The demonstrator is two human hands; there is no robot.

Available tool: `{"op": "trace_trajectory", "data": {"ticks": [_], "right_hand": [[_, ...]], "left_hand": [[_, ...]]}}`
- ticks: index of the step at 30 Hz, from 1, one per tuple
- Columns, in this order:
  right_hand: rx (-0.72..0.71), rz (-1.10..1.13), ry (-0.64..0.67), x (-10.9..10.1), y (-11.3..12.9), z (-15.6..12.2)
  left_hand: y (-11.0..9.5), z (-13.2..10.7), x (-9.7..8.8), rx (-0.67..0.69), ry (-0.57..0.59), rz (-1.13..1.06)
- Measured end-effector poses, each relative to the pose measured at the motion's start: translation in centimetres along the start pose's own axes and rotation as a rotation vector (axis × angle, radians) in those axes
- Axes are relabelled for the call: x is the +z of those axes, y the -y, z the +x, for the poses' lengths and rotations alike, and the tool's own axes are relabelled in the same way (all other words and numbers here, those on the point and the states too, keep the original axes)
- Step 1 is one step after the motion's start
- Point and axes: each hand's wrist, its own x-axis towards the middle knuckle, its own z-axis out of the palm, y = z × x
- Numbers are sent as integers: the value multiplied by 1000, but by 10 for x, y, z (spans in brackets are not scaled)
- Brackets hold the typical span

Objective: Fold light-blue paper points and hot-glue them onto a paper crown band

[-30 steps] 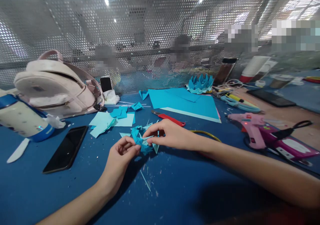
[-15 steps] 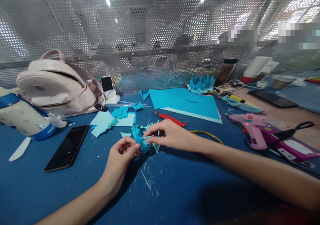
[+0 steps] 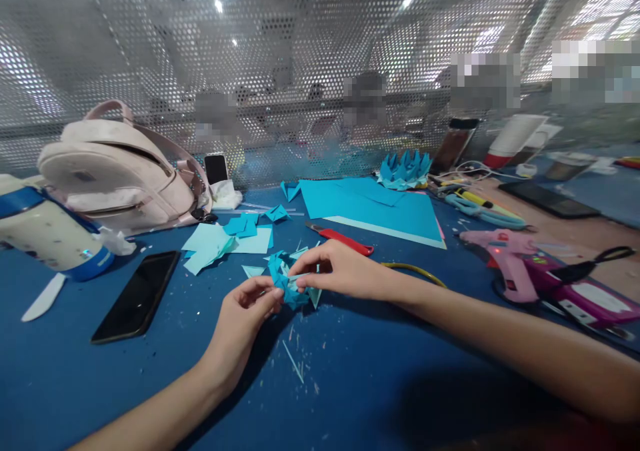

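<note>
A blue folded-paper piece (image 3: pixel 290 289) with several pointed folds is held between both hands, just above the table. My left hand (image 3: pixel 253 299) pinches its left side between thumb and fingers. From the right, my right hand (image 3: pixel 333 269) has its thumb and forefinger closed on a pale inner flap of the same piece. Pale paper triangles (image 3: pixel 254 271) lie behind and beside it, partly hidden by the hands. Beyond my right hand rests a red utility knife (image 3: pixel 345 239). Loose cut paper pieces (image 3: pixel 213 243) lie to the left.
Blue paper sheets (image 3: pixel 370 204) and a finished-looking spiky paper ring (image 3: pixel 405 169) lie at the back. A pink glue gun (image 3: pixel 510 257) stands at right. On the left are a phone (image 3: pixel 137 297), a tumbler (image 3: pixel 55 234) and a backpack (image 3: pixel 120 171). Perforated metal panel (image 3: pixel 300 51) behind.
The hands stay on the folded-paper piece, which has turned slightly in them. The whole view has shifted a little; nothing else on the table has visibly moved.
</note>
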Motion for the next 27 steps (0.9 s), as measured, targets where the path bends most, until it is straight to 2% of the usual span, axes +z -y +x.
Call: {"op": "trace_trajectory", "data": {"ticks": [18,27], "right_hand": [[2,-48,-15,0,3,-1],[10,-145,-84,9,-4,-1]], "left_hand": [[-4,2,-1,-43,-28,25],[-6,-1,1,-39,-58,12]]}}
